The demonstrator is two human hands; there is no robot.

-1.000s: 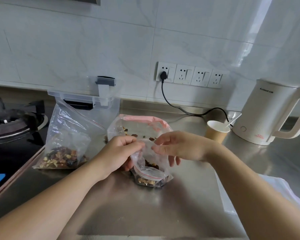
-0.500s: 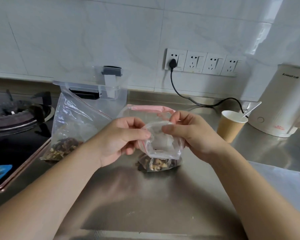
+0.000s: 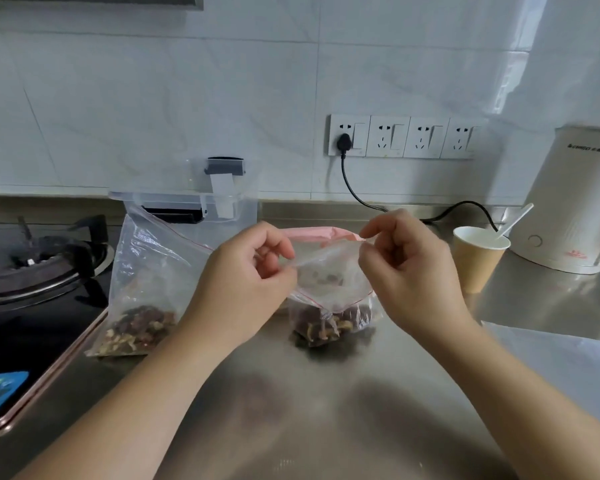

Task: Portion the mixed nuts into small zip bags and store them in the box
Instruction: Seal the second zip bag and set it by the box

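Pinching the mouth of a small zip bag [image 3: 329, 282], the left hand [image 3: 243, 289] and right hand [image 3: 409, 271] hold opposite sides of its top edge — thumb against curled fingers on each side, the plastic stretched taut between them. The bag's lower part, filled with mixed nuts [image 3: 329, 323], rests on the steel surface [image 3: 326, 410]. Just behind it lies a larger bag with a pink strip [image 3: 312, 233], mostly hidden by the hands. To the left, a second zip bag [image 3: 142, 289] with nuts at its bottom leans against a clear plastic box [image 3: 187, 202] — lid raised. Left of that is a gas hob [image 3: 32, 265]. To the right stand a paper cup [image 3: 478, 258] holding a white spoon, and a white kettle [image 3: 575, 199].
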